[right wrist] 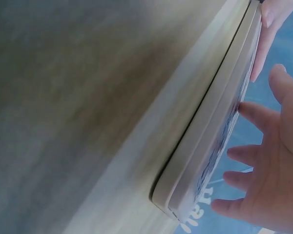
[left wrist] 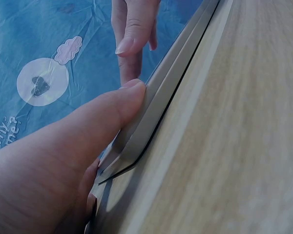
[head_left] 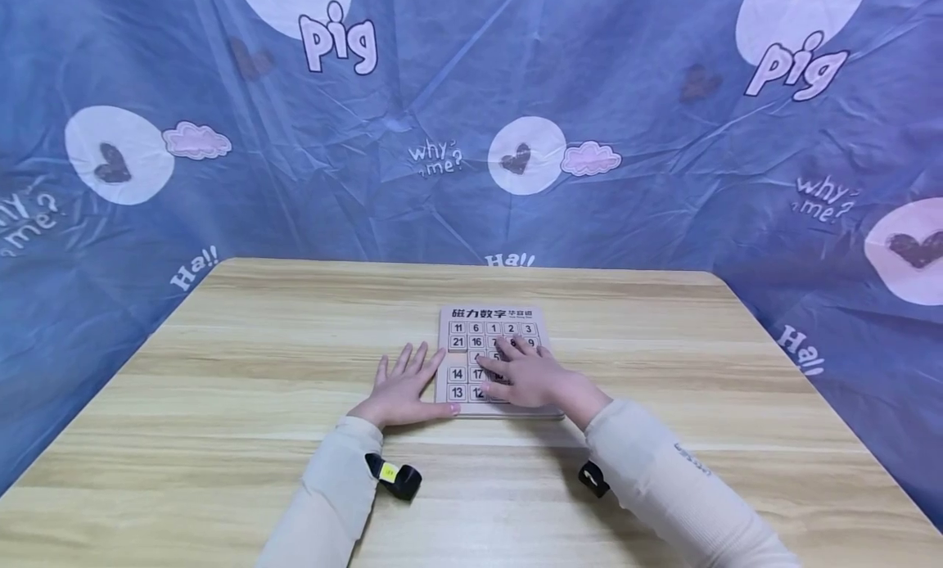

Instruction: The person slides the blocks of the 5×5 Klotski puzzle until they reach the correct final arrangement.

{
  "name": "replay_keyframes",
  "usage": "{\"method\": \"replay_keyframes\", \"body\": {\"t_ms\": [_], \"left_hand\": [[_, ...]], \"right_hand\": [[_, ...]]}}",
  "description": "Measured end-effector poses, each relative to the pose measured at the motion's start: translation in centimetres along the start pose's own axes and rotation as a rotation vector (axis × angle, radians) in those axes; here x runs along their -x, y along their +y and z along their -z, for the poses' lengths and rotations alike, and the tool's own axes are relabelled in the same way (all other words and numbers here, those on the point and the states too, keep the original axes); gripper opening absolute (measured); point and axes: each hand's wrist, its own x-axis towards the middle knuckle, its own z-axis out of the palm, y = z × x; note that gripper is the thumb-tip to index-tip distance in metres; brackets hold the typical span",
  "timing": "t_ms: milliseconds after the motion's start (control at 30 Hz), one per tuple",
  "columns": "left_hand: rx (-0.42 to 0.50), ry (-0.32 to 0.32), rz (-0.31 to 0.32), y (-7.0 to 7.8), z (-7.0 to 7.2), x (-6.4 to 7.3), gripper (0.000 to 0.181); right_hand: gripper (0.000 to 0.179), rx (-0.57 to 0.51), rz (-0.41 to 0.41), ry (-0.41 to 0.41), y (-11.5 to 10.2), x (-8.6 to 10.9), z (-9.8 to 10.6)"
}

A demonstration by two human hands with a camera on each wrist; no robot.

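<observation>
Sleeves (head_left: 685, 490) are showing before the number board (head_left: 492, 313); I'm seeing hands with fingers spread, left hand (head_left: 401, 394) touching its near-left corner, right hand (head_left: 532, 378) its tiles (head_left: 476, 342).

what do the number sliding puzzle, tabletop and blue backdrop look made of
Number sliding puzzle: probably matte plastic; its edge looks smooth and evenly coloured with rounded corners, though painted wood is possible. Tabletop: wood or wood-look laminate, perhaps satin; pale streaked grain shows. Blue backdrop: thin printed fabric or plastic sheeting, slightly shiny, judging by its creases and highlights.
</observation>
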Motion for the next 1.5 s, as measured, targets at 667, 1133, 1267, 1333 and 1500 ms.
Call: {"method": "replay_keyframes", "body": {"t_ms": [667,1133,1267,1333,1500], "left_hand": [[-0.007,0.001,-0.013,0.2,0.3,0.0,0.093],[-0.012,-0.003,-0.008,0.2,0.3,0.0,0.093],[-0.011,-0.006,-0.01,0.2,0.2,0.0,0.094],[-0.012,-0.008,-0.01,0.2,0.2,0.1,0.094],[-0.018,-0.003,-0.005,0.2,0.2,0.1,0.094]], "right_hand": [[0.055,0.059,0.2,0.005,-3.1,2.5,-0.3],[0.056,0.074,0.145,0.025,-2.7,0.8,-0.2],[0.057,0.083,0.13,0.02,-2.6,0.5,-0.3],[0.057,0.078,0.125,0.016,-2.6,0.3,-0.3],[0.057,0.067,0.129,0.022,-2.5,0.3,-0.3]]}}
